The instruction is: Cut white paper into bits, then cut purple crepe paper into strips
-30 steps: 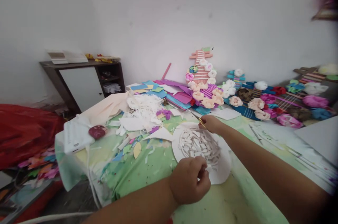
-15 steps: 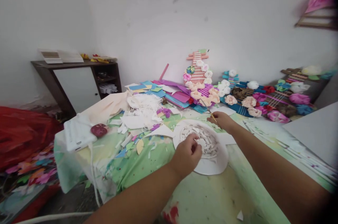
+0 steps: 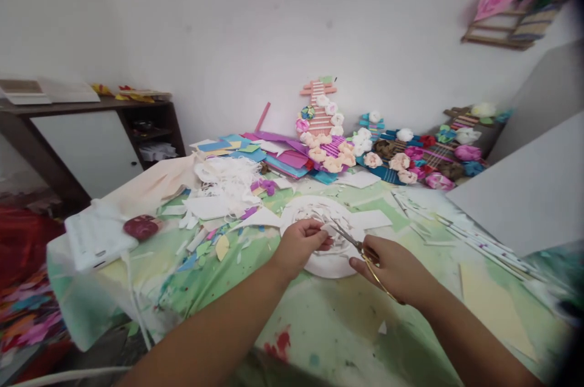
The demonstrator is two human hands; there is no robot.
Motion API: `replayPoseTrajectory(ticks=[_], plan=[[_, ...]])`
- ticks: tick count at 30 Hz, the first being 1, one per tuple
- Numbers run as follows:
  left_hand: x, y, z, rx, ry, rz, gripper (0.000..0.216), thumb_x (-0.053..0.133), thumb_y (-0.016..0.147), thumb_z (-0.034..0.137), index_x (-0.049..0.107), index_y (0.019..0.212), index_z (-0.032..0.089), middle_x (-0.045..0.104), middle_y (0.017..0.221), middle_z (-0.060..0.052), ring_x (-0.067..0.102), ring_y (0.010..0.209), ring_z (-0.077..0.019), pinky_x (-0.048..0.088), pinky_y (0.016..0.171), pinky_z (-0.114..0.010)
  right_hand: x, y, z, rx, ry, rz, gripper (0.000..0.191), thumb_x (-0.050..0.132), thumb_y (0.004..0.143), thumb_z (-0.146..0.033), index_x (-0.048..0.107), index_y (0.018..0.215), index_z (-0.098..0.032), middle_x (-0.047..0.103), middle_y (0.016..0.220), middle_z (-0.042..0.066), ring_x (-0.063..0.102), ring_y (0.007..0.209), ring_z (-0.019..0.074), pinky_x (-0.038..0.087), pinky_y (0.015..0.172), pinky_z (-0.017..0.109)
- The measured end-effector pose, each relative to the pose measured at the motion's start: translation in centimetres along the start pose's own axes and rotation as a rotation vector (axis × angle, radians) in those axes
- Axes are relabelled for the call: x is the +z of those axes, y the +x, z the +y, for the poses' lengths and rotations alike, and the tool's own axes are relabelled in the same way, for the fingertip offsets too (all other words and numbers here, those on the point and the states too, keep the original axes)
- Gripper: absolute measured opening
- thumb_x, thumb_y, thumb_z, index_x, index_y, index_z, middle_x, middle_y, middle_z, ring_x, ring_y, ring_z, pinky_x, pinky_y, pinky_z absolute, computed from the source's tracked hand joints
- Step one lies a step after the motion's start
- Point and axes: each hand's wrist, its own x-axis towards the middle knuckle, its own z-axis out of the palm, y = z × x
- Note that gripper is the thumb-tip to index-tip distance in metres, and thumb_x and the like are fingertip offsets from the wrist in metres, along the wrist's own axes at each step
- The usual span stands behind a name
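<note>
Diagonally, the scissors (image 3: 355, 243) (gold-handled) point away and leftward.

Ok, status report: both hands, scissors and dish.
Right hand gripping scissors. Left hand near their tips, above dish. Paper scraps inside. Left hand partly covers dish.

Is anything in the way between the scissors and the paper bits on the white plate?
Nothing visible blocks the scissors in the right hand: their tips are already over the paper bits. The left hand is close beside those tips, over the plate, and hides some bits.
</note>
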Motion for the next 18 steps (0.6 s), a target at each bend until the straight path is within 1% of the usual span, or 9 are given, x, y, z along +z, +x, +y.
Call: replayPoseTrajectory(ticks=[2, 6, 11, 16, 18], plan=[[0.2, -0.3, 0.1, -0.008, 0.004, -0.015, 0.025, 0.063, 0.057, 0.025, 0.054, 0.074, 0.010, 0.061, 0.058, -0.003, 0.057, 0.056, -0.0111, 0.047, 0.061, -0.026, 0.5, -0.5, -0.5, 0.027, -0.013, 0.004, 0.033, 0.039, 0.067, -0.051, 0.043, 0.060, -0.019, 0.050, 0.059, 0.000, 0.041, 0.052, 0.0108, 0.021, 0.046, 0.021], [0.4, -0.7, 0.0, 0.013, 0.001, -0.038, 0.022, 0.063, 0.057, 0.025, 0.055, 0.072, 0.010, 0.061, 0.057, -0.002, 0.058, 0.055, -0.0112, 0.048, 0.060, -0.025, 1.5, -1.3, -1.1, 0.053, -0.045, 0.027, 0.034, 0.036, 0.071, -0.049, 0.042, 0.057, -0.018, 0.049, 0.055, 0.000, 0.039, 0.050, 0.0100, 0.019, 0.046, 0.021], [0.5, -0.9, -0.2, 0.022, 0.001, -0.038, 0.021, 0.063, 0.057, 0.024, 0.054, 0.070, 0.010, 0.061, 0.056, -0.002, 0.058, 0.056, -0.0120, 0.048, 0.059, -0.025, 2.5, -2.0, -1.3, 0.035, -0.065, 0.079, 0.036, 0.031, 0.074, -0.048, 0.043, 0.058, -0.018, 0.051, 0.058, 0.002, 0.041, 0.053, 0.0110, 0.018, 0.047, 0.022], [0.4, -0.8, 0.2, 0.053, -0.043, 0.023, 0.023, 0.063, 0.057, 0.023, 0.052, 0.072, 0.010, 0.061, 0.057, -0.003, 0.058, 0.055, -0.0116, 0.048, 0.060, -0.026, 3.1, -2.3, -1.0, 0.032, -0.022, 0.068, 0.039, 0.030, 0.073, -0.051, 0.043, 0.058, -0.018, 0.052, 0.058, 0.002, 0.042, 0.053, 0.0110, 0.019, 0.047, 0.022], [0.3, -0.7, 0.3, 0.053, -0.037, 0.016, 0.024, 0.063, 0.057, 0.023, 0.052, 0.072, 0.009, 0.060, 0.057, -0.003, 0.058, 0.054, -0.0119, 0.048, 0.059, -0.026, 3.3, -2.2, -0.9, 0.030, 0.006, 0.056, 0.039, 0.029, 0.074, -0.051, 0.043, 0.059, -0.018, 0.052, 0.058, 0.002, 0.042, 0.053, 0.0106, 0.019, 0.047, 0.022]])
